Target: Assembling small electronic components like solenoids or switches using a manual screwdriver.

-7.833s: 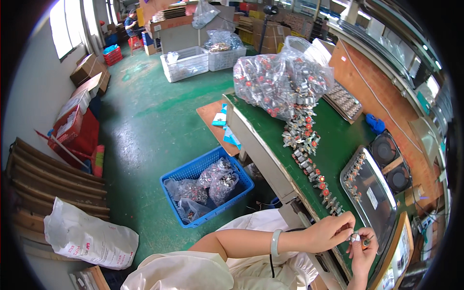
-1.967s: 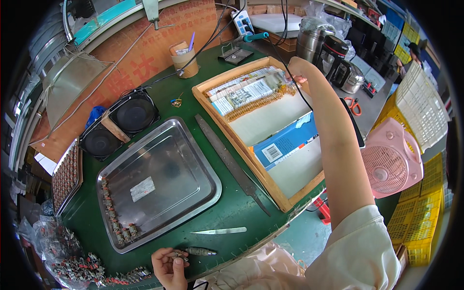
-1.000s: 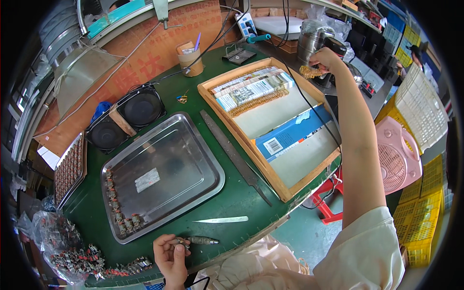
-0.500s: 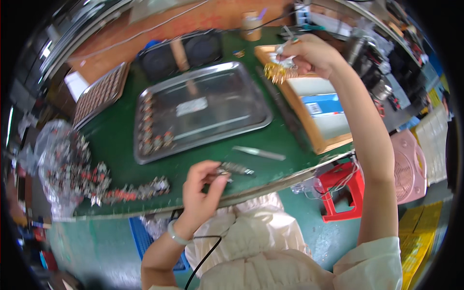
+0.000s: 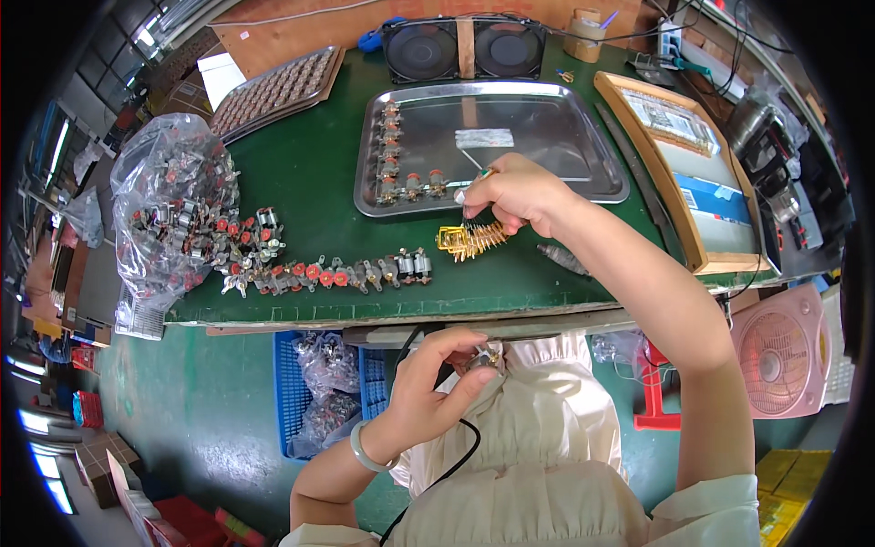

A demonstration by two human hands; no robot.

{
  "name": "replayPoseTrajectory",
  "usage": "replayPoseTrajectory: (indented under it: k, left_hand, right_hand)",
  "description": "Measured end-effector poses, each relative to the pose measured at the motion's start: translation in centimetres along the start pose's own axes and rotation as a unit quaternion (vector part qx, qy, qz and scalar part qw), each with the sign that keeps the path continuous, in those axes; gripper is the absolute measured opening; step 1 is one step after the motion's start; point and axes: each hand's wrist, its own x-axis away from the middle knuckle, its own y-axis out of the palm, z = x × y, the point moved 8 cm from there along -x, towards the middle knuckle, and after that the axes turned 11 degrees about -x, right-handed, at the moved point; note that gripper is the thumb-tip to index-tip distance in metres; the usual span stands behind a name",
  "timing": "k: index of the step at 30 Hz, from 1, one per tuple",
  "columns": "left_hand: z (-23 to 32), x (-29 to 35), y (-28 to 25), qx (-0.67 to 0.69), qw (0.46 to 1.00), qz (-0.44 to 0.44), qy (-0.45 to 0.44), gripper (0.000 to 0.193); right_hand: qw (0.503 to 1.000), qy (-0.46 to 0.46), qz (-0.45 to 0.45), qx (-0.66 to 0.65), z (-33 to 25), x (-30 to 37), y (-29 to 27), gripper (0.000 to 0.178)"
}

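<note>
My left hand [image 5: 427, 392] is over my lap, just off the table's front edge. Its thumb and fingers pinch a small round metal component [image 5: 486, 358]. Above the table, in front of the tray, my right hand [image 5: 524, 193] is closed round a slim tool [image 5: 470, 159] whose thin metal shaft pokes up past the fingers. From the same hand hangs a bunch of gold-coloured metal pieces [image 5: 474, 242] with a yellow end. A row of small metal parts with red discs [image 5: 337, 275] lies to the left of this bunch. My right forearm partly covers a grey elongated object [image 5: 563, 258].
A steel tray [image 5: 556, 98] has similar parts along its left side and front. A plastic bag of parts [image 5: 173, 164] bulges at the left. Behind are a filled tray [image 5: 273, 91] and twin black speakers [image 5: 419, 53]. A wooden frame [image 5: 697, 255] lies right; a pink fan [image 5: 779, 351] stands below.
My right hand has come from above the wooden frame to in front of the tray, carrying the gold pieces. My left hand has drawn back off the table edge. The whole view has shifted.
</note>
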Motion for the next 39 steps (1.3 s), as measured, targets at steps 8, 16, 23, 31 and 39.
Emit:
replayPoseTrajectory:
  k: [8, 16, 23, 31, 39]
  left_hand:
    - [-0.3, 0.3, -0.6, 0.033, 0.999, 0.033, -0.001, 0.036]
    - [-1.0, -0.3, -1.1, 0.154, 0.985, 0.050, -0.064, 0.038]
    - [-3.4, -1.8, -3.1, 0.300, 0.935, 0.104, -0.157, 0.034]
    - [-4.4, -2.7, -4.0, 0.318, 0.919, 0.159, -0.170, 0.025]
    - [-4.9, -3.0, -3.9, 0.320, 0.920, 0.139, -0.181, 0.023]
  right_hand:
    - [0.965, -0.111, 0.076, 0.225, -1.8, 0.4, 0.7, 0.024]
    - [0.923, -0.230, 0.037, 0.305, -3.5, 3.1, -2.0, 0.029]
    - [0.825, -0.240, 0.025, 0.511, -1.0, 10.0, -3.0, 0.035]
    - [0.801, -0.242, 0.075, 0.542, -0.5, 10.2, -5.3, 0.022]
    - [0.768, -0.426, -0.052, 0.475, -2.6, 8.3, -0.7, 0.048]
